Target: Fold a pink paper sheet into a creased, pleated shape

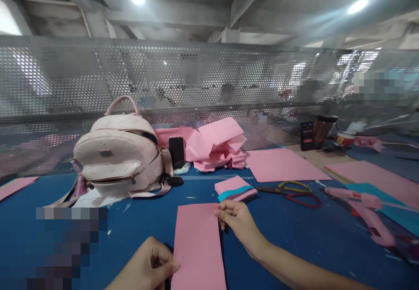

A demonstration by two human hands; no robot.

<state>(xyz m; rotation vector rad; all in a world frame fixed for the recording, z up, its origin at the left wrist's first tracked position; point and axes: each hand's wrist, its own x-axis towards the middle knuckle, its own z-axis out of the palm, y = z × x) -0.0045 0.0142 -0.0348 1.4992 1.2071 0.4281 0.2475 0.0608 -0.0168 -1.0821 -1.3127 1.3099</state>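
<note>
A long pink sheet of paper [198, 246] lies before me on the blue table, its near end cut off by the picture's bottom edge. My left hand [152, 264] pinches its left edge low down, thumb on top. At the far right corner, my right hand [237, 220] grips the sheet between thumb and fingers. Just beyond that corner sits a small folded pink paper piece with a blue band [235, 189]. Scissors [288, 190] with one yellow and one red handle loop lie to its right.
A pale pink backpack [121, 155] stands at the back left beside a phone [177, 152]. Crumpled pink paper [218, 144] and a flat pink sheet [284, 164] lie behind. A pink glue gun [363, 211] rests at right. A perforated metal screen [196, 76] closes off the table's back.
</note>
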